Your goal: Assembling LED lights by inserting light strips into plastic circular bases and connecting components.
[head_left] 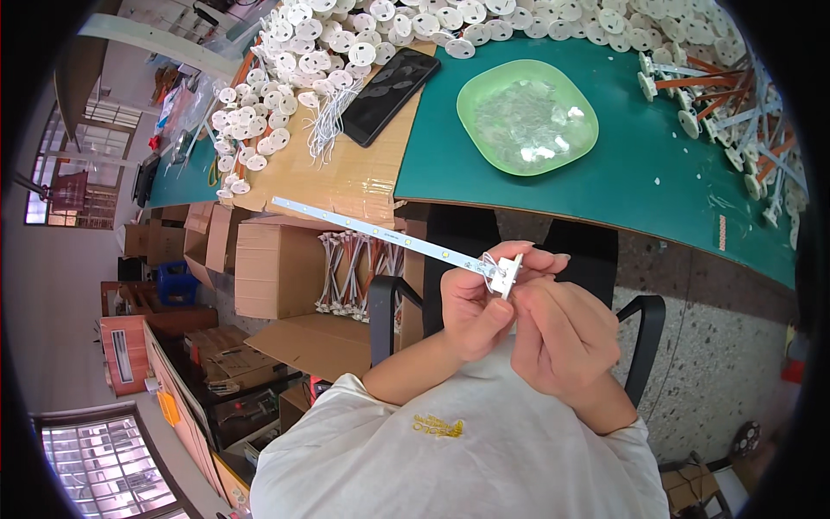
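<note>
Upper centre: a black phone [392, 97] is lying slantwise on a tan cardboard sheet [359, 186]. Below the sheet, a large open carton [275, 272] is standing with one flap [298, 344] spreading outward. A black armrest [381, 320] is rising beside this carton, while a second armrest [652, 342] is curving above the speckled floor [713, 337]. Left: a blue stool [177, 283] is standing near smaller boxes [197, 229]. Lower left: a barred window [108, 463] is admitting bright light.
</note>
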The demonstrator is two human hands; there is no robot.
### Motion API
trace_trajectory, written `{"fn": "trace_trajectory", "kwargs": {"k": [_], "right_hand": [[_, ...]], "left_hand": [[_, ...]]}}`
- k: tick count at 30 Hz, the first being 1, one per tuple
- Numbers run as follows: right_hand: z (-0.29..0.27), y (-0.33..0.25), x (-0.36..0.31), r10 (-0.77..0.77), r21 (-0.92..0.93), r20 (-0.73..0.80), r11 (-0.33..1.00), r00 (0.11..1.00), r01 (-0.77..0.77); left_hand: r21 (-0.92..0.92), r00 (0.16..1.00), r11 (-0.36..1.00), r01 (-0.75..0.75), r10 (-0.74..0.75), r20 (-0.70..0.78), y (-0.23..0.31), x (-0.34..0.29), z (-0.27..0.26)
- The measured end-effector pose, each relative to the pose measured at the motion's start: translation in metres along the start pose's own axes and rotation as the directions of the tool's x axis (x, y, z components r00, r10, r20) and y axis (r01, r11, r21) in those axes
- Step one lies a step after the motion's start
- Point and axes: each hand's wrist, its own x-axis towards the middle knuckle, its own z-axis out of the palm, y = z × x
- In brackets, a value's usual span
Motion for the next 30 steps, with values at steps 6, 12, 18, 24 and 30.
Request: {"fn": "trace_trajectory", "kwargs": {"k": [6, 12, 18, 24, 30], "right_hand": [[-0.001, 0.005, 0.000, 0.116, 0.197, 0.002, 0.974, 0.993, -0.114], [0.000, 0.007, 0.000, 0.138, 0.286, 0.024, 0.948, 0.990, -0.139], [-0.002, 0.009, 0.000, 0.196, 0.319, 0.038, 0.927, 0.980, -0.197], [-0.001, 0.011, 0.001, 0.152, 0.262, 0.050, 0.952, 0.987, -0.160], [0.001, 0.008, 0.000, 0.111, 0.210, 0.006, 0.972, 0.994, -0.110]], "left_hand": [[-0.027, 0.999, 1.000, -0.016, 0.017, 0.030, -0.001, -0.003, -0.003], [-0.029, 0.998, 0.999, -0.044, 0.045, 0.034, -0.001, -0.003, -0.004], [-0.011, 0.999, 1.000, -0.019, 0.020, 0.032, -0.001, -0.003, -0.003], [-0.110, 0.995, 0.989, -0.103, 0.104, 0.004, -0.008, -0.003, 0.006], [-0.085, 0.994, 0.990, -0.113, 0.113, 0.001, -0.011, -0.001, 0.007]]}}
